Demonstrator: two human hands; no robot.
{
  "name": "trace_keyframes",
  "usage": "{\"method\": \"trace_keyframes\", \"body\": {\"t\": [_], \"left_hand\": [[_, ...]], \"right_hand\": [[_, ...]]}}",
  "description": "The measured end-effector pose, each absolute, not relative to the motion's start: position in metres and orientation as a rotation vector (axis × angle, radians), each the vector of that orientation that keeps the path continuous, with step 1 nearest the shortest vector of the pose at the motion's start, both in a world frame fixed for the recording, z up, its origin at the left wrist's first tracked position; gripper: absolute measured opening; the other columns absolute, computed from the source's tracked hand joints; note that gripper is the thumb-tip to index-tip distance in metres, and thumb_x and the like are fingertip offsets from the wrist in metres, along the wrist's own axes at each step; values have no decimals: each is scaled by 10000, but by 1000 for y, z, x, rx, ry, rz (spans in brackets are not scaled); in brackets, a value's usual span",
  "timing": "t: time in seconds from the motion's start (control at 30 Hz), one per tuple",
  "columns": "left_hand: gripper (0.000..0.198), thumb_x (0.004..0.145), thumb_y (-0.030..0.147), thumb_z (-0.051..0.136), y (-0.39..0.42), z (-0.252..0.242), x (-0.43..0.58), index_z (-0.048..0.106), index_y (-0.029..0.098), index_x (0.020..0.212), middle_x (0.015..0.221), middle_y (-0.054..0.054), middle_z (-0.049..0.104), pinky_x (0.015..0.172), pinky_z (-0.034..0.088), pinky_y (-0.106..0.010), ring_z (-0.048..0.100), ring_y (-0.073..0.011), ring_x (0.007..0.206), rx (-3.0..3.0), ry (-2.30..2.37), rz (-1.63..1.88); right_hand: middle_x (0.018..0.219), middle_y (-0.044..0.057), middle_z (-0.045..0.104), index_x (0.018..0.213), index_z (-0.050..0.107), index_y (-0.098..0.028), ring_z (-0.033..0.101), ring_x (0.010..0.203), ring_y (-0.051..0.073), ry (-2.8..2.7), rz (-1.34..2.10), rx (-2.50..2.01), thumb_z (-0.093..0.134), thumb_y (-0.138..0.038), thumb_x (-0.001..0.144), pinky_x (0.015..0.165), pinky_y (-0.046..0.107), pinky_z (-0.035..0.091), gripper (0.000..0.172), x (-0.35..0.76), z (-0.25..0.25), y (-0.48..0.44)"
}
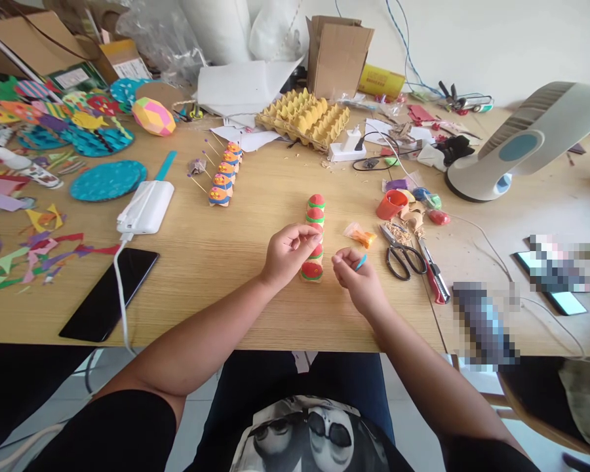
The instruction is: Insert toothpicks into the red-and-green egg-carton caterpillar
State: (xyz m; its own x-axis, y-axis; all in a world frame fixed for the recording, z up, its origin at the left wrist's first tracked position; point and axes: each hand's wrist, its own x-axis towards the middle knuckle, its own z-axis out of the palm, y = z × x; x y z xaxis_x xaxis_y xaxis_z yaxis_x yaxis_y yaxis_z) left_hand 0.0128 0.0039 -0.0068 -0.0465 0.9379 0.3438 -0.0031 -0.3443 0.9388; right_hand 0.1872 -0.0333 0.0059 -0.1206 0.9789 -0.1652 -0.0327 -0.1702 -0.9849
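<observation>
A strip of egg-carton bumps (pixel 315 216), painted red and green, lies on the table in front of me. My left hand (pixel 290 252) is closed, thumb and forefinger pinched over the strip's middle bumps; anything tiny between the fingertips is hidden. Just right of the strip's near end, my right hand (pixel 358 278) is also closed, with a thin blue stick (pixel 360 262) poking out from its fingers. Beyond the right hand lies a small plastic packet of orange clay (pixel 360 235). A second painted strip (pixel 226 174), orange and blue with pins beside it, stands farther back on the left.
Black-handled scissors (pixel 404 259) and a red utility knife (pixel 433 270) lie to the right, near an orange cup (pixel 392 205). A white fan (pixel 516 147) stands farther right. Leftward are a power bank (pixel 147 206), a black phone (pixel 109 295) and paper scraps. A yellow egg tray (pixel 302 119) sits behind.
</observation>
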Motion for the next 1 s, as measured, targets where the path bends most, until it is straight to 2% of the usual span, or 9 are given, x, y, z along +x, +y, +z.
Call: {"method": "trace_keyframes", "body": {"t": [0.23,0.37,0.43,0.57,0.8,1.0], "left_hand": [[233,861,425,773,6,-7,14,760,198,914,929,-47,766,756,541,-286,671,-147,809,1368,1026,1498],[254,862,437,771,9,-11,13,760,190,920,951,-56,772,782,552,-283,691,-158,851,1328,1019,1492],[244,867,427,770,10,-13,12,762,190,924,954,-53,772,780,547,-271,688,-153,850,1321,1019,1488],[213,883,403,760,10,-13,11,756,194,919,929,-41,761,753,534,-259,667,-137,807,1361,1026,1476],[162,927,370,711,7,-8,8,765,218,928,924,-51,734,738,510,-287,655,-167,841,1699,1144,1470],[150,949,358,683,7,-6,7,771,238,934,894,-40,747,748,504,-313,633,-174,822,1887,1192,1504]], "right_hand": [[651,-51,471,874,584,-228,299,520,92,-917,1623,-1108,772,-495,726,482,263,168,358,189,44,1],[671,-39,500,857,580,-225,352,532,97,-973,1569,-1077,741,-576,739,482,259,185,404,176,27,21],[646,-44,486,824,596,-215,338,521,89,-1053,1498,-1053,737,-595,758,488,260,195,411,173,17,24],[637,-42,485,874,668,-194,320,526,85,-1197,1599,-973,760,-596,777,504,268,214,423,176,10,18],[620,-59,457,845,673,-186,295,526,76,-1071,1698,-1027,861,-578,647,505,267,186,478,178,13,15],[609,-65,442,817,660,-184,271,524,71,-1008,1739,-1025,881,-541,623,510,268,159,463,177,14,14]]}}
